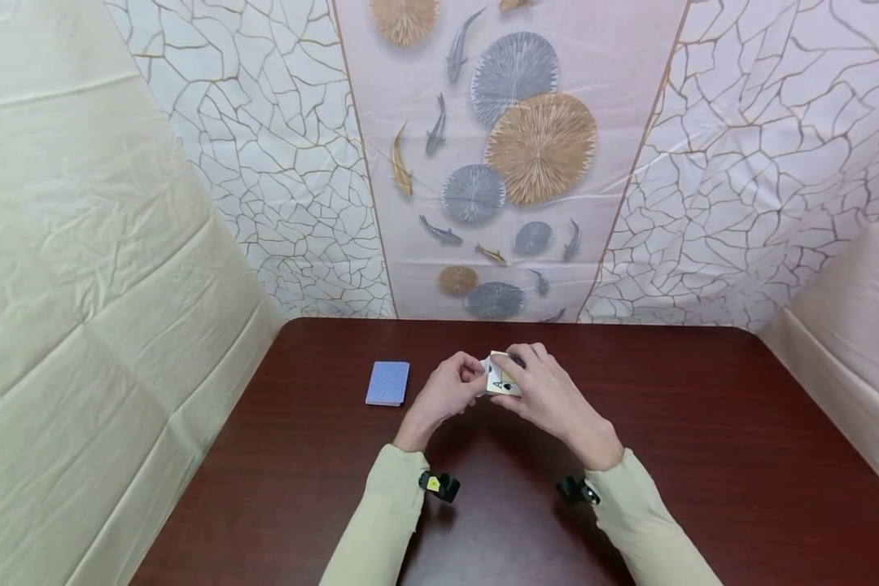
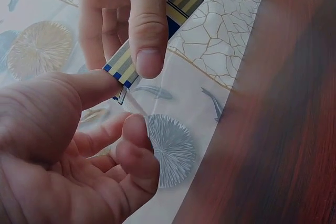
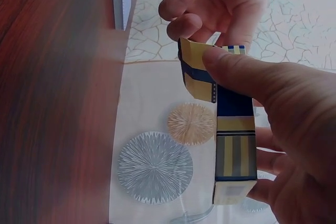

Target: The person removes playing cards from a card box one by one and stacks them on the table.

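Both hands meet at a playing-card box held over the table, its ace-of-spades face showing in the head view. My right hand grips the box along its sides, thumb on the striped narrow edge. At the other end is my left hand, its thumb against the box end and its fingers curled close by. In the right wrist view a flap of the box stands folded outward, near the left fingertips. To the left of the hands lies a blue-backed deck of cards.
The dark reddish-brown table ends at a patterned backdrop. Pale cloth hangs at the left and right sides. Each wrist wears a small black camera mount, one on the left sleeve.
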A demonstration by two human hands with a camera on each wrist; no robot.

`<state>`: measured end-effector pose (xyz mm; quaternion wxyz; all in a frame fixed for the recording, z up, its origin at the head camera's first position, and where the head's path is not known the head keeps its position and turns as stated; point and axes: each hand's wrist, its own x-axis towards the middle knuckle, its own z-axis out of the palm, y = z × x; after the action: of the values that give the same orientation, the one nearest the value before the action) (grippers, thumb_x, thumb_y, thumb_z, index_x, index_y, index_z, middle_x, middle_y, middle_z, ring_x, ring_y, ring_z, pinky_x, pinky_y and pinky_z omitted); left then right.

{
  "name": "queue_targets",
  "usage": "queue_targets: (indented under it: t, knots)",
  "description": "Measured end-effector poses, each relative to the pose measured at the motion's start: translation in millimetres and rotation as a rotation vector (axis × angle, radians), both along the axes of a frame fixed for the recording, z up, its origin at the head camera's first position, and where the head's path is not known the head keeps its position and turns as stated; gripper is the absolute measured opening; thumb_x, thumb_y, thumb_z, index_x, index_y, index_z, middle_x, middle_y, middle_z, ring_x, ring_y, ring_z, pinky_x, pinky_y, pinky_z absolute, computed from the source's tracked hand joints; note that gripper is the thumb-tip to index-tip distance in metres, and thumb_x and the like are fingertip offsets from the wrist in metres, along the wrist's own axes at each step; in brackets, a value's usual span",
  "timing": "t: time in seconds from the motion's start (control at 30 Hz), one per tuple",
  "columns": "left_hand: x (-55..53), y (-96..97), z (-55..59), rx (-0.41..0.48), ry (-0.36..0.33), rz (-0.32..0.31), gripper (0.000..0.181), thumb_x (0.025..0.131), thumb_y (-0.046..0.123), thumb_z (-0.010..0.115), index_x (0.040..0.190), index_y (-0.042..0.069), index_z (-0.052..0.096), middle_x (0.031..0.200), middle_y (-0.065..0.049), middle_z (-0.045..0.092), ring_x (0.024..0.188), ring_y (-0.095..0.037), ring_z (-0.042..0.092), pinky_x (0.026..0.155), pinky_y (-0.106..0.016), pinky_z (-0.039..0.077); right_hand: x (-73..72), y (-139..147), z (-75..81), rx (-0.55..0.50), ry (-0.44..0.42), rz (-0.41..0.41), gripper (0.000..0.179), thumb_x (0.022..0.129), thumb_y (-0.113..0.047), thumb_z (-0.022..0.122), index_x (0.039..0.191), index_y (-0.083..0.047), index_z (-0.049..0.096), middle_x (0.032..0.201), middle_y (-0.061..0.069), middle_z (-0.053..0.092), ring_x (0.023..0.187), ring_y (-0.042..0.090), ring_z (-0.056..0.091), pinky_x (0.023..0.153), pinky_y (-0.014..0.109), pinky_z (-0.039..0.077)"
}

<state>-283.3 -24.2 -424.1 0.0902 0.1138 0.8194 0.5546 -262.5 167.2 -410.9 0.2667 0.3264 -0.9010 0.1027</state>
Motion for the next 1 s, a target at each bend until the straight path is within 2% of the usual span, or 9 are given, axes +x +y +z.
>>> queue_targets:
  t: [0.1, 0.2, 0.4, 0.6, 0.8, 1.0]
  knots:
    - [-0.2, -0.6, -0.6, 0.034, -0.033, -0.016, 0.021, 0.092, 0.022, 0.066, 0.107, 0.009, 0.058, 0.081, -0.004, 0.062, 0.069, -0.029, 0.061, 0.050, -0.028, 0.045, 0.7, -0.4, -0.4, 0.001, -0.009, 0.000, 0.061, 0.074, -0.032, 0.087, 0.126, -0.010, 0.064, 0.116, 0.016, 0.060, 0.102, 0.033, 0.055, 0.081, 0.045, 0.051]
    - [-1.0, 0.3, -2.2, 0.068, -0.062, -0.032, 0.021, 0.092, 0.019, 0.066, 0.107, 0.007, 0.057, 0.081, -0.004, 0.062, 0.068, -0.029, 0.061, 0.048, -0.027, 0.045, 1.4, -0.5, -0.8, 0.003, -0.005, 0.003, 0.061, 0.073, -0.032, 0.087, 0.125, -0.010, 0.064, 0.116, 0.016, 0.060, 0.102, 0.033, 0.055, 0.080, 0.045, 0.051]
    - [-3.0, 1.1, -3.1, 0.102, -0.091, -0.046, 0.022, 0.089, 0.014, 0.066, 0.106, 0.005, 0.055, 0.078, -0.003, 0.061, 0.061, -0.023, 0.059, 0.045, -0.024, 0.042, 2.1, -0.8, -1.0, 0.000, 0.007, 0.011, 0.061, 0.072, -0.031, 0.087, 0.125, -0.010, 0.065, 0.116, 0.016, 0.060, 0.102, 0.032, 0.055, 0.080, 0.045, 0.051]
    - [-5.4, -1.4, -3.1, 0.140, -0.136, -0.089, 0.026, 0.088, 0.010, 0.067, 0.106, 0.002, 0.051, 0.077, -0.003, 0.060, 0.056, -0.015, 0.057, 0.045, -0.023, 0.043, 2.7, -2.8, -0.3, -0.006, 0.031, 0.037, 0.061, 0.070, -0.031, 0.089, 0.123, -0.011, 0.065, 0.115, 0.014, 0.060, 0.100, 0.032, 0.055, 0.079, 0.044, 0.050]
    - [-7.5, -3.4, -6.1, 0.147, -0.141, -0.103, 0.027, 0.088, 0.008, 0.067, 0.106, 0.000, 0.050, 0.075, -0.004, 0.059, 0.055, -0.014, 0.058, 0.045, -0.022, 0.043, 1.7, -4.7, -2.6, -0.001, 0.029, 0.048, 0.059, 0.071, -0.030, 0.089, 0.122, -0.011, 0.065, 0.114, 0.013, 0.060, 0.099, 0.032, 0.055, 0.080, 0.043, 0.050]
    - [-8.1, -2.5, -8.9, 0.128, -0.130, -0.083, 0.027, 0.089, 0.008, 0.068, 0.107, -0.001, 0.050, 0.076, -0.005, 0.060, 0.056, -0.014, 0.058, 0.046, -0.022, 0.043, -0.2, -5.5, -5.0, -0.004, 0.027, 0.057, 0.058, 0.070, -0.029, 0.089, 0.121, -0.010, 0.066, 0.113, 0.014, 0.060, 0.098, 0.032, 0.054, 0.081, 0.044, 0.050]
